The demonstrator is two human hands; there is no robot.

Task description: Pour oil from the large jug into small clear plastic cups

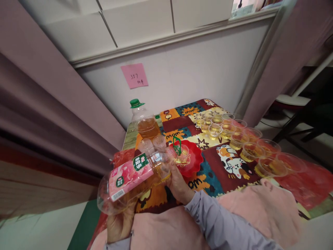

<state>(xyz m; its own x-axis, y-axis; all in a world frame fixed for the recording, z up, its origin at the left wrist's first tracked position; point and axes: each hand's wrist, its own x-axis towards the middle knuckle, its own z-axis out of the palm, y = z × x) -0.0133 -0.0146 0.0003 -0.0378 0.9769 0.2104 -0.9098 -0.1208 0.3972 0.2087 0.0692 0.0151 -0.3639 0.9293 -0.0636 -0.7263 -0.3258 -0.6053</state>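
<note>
A big clear juice bottle (131,172) with a pink label lies tilted across the front of the table. Amber liquid has run toward its neck end. Under its base end my left hand (121,222) is closed on it, the fingers partly hidden behind the bottle. Around the neck end, my right hand (178,182) is wrapped. The neck points at a clear plastic cup (184,154) with a little liquid, on a red scalloped plate (196,161). A green plastic ring (177,145) stands up by the bottle mouth. Whether liquid is flowing I cannot tell.
Rows of clear cups (235,139) with yellow liquid stand at the right, near red plastic film (309,182). Behind the held bottle are clear cups (159,140) and a second juice bottle (148,126) with a green cap. A wall (195,73) bounds the patterned tablecloth (179,123).
</note>
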